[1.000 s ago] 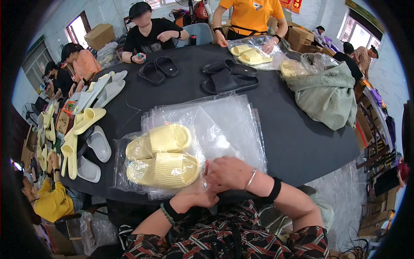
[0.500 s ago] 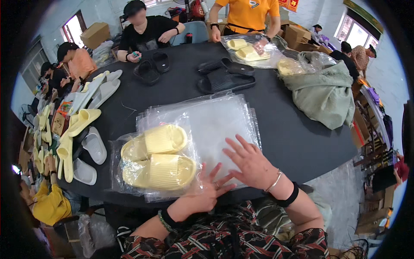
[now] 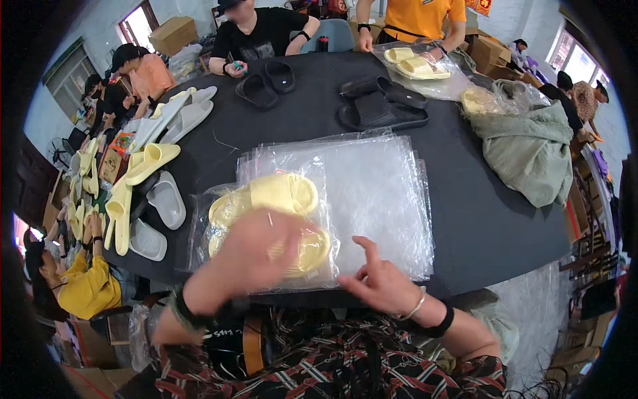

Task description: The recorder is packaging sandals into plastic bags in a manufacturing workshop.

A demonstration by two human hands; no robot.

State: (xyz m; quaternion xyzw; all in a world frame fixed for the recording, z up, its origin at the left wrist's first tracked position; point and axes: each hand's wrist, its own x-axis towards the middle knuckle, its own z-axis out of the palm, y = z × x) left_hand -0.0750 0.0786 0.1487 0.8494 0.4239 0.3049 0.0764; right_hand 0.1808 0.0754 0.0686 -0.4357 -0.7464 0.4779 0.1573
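A pair of pale yellow slippers (image 3: 284,191) lies inside a transparent plastic bag (image 3: 199,229), on the left part of a stack of flat transparent bags (image 3: 382,183). My left hand (image 3: 256,246) passes over the nearer slipper and hides much of it. Motion smears its fingers, so I cannot see whether it grips anything. My right hand (image 3: 380,282) hovers at the near edge of the stack, index finger and thumb apart, the other fingers curled, nothing visible between them.
Black slippers (image 3: 382,110) lie farther back on the dark table (image 3: 492,219). Grey and yellow slippers (image 3: 166,199) crowd its left edge. A grey-green sack (image 3: 525,156) stands at the right. Across the table, a person in orange (image 3: 425,20) handles bagged yellow slippers (image 3: 425,66).
My left hand has moved left and up over the bagged slippers. My right hand has come down toward the stack's near edge, its fingers less spread. The whole view has shifted slightly.
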